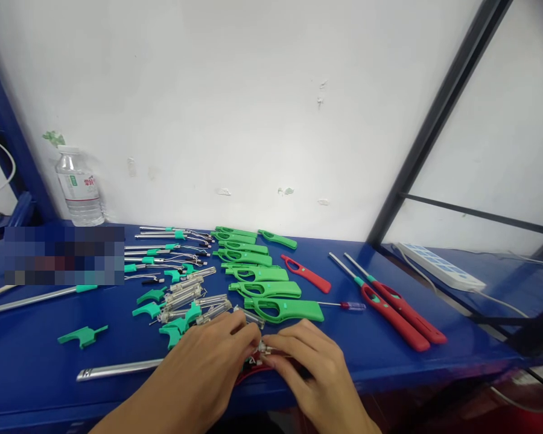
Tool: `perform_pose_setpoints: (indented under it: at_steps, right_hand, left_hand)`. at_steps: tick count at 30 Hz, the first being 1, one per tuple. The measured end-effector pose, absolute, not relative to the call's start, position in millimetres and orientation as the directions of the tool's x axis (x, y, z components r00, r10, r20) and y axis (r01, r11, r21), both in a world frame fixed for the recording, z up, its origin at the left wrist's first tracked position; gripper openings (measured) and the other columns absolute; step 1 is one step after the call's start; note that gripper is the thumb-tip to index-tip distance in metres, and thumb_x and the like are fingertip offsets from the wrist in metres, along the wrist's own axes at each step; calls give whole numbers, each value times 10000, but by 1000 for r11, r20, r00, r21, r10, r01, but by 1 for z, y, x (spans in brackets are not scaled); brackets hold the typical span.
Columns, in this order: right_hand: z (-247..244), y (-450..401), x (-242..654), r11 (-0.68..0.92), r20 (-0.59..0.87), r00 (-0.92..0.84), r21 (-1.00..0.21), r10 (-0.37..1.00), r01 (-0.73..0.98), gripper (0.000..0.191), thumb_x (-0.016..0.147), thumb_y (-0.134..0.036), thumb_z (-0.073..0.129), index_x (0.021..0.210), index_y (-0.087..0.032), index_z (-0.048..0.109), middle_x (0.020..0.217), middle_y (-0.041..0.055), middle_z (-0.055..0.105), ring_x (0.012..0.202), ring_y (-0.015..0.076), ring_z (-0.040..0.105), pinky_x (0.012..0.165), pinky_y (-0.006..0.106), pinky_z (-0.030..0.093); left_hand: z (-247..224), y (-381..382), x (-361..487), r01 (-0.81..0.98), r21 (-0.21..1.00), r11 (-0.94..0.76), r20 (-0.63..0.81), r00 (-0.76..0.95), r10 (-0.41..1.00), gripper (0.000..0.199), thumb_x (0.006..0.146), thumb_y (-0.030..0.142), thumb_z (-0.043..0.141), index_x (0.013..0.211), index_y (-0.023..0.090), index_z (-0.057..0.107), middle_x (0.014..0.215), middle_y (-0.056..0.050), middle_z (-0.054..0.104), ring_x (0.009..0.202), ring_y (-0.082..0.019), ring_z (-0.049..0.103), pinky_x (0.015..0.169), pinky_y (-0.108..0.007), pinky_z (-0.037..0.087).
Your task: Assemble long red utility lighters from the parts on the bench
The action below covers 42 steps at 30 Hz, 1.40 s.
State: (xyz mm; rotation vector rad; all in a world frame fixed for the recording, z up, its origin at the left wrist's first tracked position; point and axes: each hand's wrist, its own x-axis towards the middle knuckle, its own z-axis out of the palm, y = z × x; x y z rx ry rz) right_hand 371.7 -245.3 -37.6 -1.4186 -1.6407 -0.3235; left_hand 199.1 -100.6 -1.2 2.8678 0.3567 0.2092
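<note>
My left hand [212, 355] and my right hand [314, 361] meet at the table's front edge, fingers closed over a partly assembled lighter. Its metal tube [120, 369] comes out to the left from under my left hand, and a little of its red handle shell [256, 372] shows below the fingers. Between my fingertips is a small whitish part [262, 346], seemingly the end of a clear fuel tank. Black and white wires lie just under it. My fingers hide most of the handle. Beyond my left hand are several clear fuel tanks [181, 296] and teal triggers [175, 330].
Green handle shells [259, 273] lie in a column on the blue table [31, 377]. Metal tubes with wires [158, 235] lie left of them. A screwdriver [353, 306], a red shell [310, 274] and two red lighters [393, 316] are rightward. A bottle [78, 190] stands by the wall.
</note>
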Motion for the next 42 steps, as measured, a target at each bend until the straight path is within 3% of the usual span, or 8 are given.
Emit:
perform_pose_setpoints:
  at_steps: [12,24,42]
  right_hand:
    - [-40,-244,370,307,773,111,-374,625,875,123,1136,-319,694,1128,-254,799,948,-9,835,819,167,756,746,300,602]
    - [-39,-244,371,321,782,97,-361,615,875,116,1135,-300,696,1131,-253,802,961,-10,849,818,167,762,747,311,605]
    - [-38,-244,373,346,796,56,-324,603,881,161,1124,-307,707,1123,-229,848,944,10,850,774,162,753,718,297,613]
  left_hand:
    - [-7,-92,195,192,327,-925,261,923,284,328,1135,213,424,984,253,712,1005,-36,730,916,-241,686,792,-356,475]
    - [-6,-94,194,145,359,-922,353,893,278,290,1102,190,449,917,253,662,903,6,715,811,-199,686,756,-336,454]
    - [-11,-96,198,95,145,-985,400,905,146,391,1041,26,345,921,222,661,913,-49,709,791,-230,643,700,-336,450]
